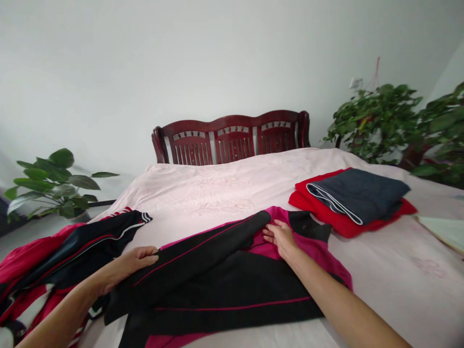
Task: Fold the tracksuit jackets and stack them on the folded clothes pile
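Observation:
A black jacket with magenta panels and thin magenta piping lies spread on the bed, its collar toward the right. My left hand pinches the edge of the upper sleeve, thumb on top, near the cuff end. At the shoulder end of that same sleeve, my right hand has its curled fingers on the fabric beside the magenta shoulder panel. The sleeve is stretched between both hands across the jacket's front. Part of the jacket's lower right side is hidden under my right forearm.
On the right sits a folded dark blue garment with white trim, atop folded red cloth. Red and navy sportswear is heaped at the left. Beyond the pink bedsheet stands a dark wooden headboard. Potted plants flank the bed.

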`<state>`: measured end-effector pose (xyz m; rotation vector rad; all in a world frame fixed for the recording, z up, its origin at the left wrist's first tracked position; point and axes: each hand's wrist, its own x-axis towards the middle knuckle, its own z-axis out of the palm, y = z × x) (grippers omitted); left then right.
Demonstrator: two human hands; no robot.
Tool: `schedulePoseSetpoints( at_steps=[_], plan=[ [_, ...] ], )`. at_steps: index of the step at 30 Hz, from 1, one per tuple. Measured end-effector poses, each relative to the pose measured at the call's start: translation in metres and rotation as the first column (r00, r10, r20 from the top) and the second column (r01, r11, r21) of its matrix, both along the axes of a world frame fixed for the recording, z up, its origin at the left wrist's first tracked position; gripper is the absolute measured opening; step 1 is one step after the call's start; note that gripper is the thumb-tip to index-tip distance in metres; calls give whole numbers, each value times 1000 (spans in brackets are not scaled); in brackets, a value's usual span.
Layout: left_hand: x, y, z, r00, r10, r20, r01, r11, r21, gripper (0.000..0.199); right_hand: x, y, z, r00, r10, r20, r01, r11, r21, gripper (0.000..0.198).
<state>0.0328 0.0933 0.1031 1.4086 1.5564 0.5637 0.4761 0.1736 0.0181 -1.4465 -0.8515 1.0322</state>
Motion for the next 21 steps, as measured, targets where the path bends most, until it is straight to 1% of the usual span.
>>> schedulePoseSetpoints(
  at_steps=[2,3,4,5,6,7,8,9,10,11,12,14,16,18,20,21],
  plan=[
    [6,-6,18,976,-20,217,54,987,-152,37,0,-8,-2,996,-7,93,4,999,39,48],
    [9,-7,24,954,-26,298,94,972,-216,35,0,-11,-2,979,8,203,-24,997,79,53],
    [12,-7,26,939,-28,343,118,962,-246,34,1,-14,-2,931,31,365,-82,989,125,57],
    [15,-6,27,931,-40,363,145,952,-268,32,0,-16,-1,829,55,556,-171,972,159,61],
    [18,-5,27,924,-58,377,175,943,-284,31,-1,-17,1,671,68,738,-277,947,165,63],
    [21,-4,25,917,-72,392,200,934,-295,30,-3,-17,3,484,64,873,-373,917,140,62],
    [24,-3,24,908,-74,412,212,930,-300,30,-5,-16,5,316,51,948,-439,893,98,58],
    [26,-3,24,898,-58,436,204,933,-296,29,-7,-15,7,206,40,978,-469,881,62,51],
    [28,-3,24,887,-22,462,173,942,-287,30,-9,-14,10,138,27,990,-476,879,42,42],
    [29,-3,24,873,28,488,126,952,-280,32,-10,-13,12,101,8,995,-465,885,40,34],
    [29,-4,26,858,81,507,70,960,-271,34,-10,-12,14,83,-17,996,-447,893,53,29],
    [26,-3,30,831,175,528,-50,969,-243,40,-7,-11,16,72,-65,995,-426,900,90,25],
    [20,0,32,817,232,528,-132,966,-221,44,-1,-13,16,59,-86,995,-451,886,104,18],
    [16,5,31,823,251,510,-155,962,-223,46,6,-15,13,26,-47,999,-496,866,54,13],
    [14,8,26,842,245,480,-137,959,-249,48,12,-16,11,6,26,1000,-502,865,-20,12],
    [14,8,23,858,245,452,-149,960,-237,49,14,-17,10,6,59,998,-490,870,-49,12]
  ],
)
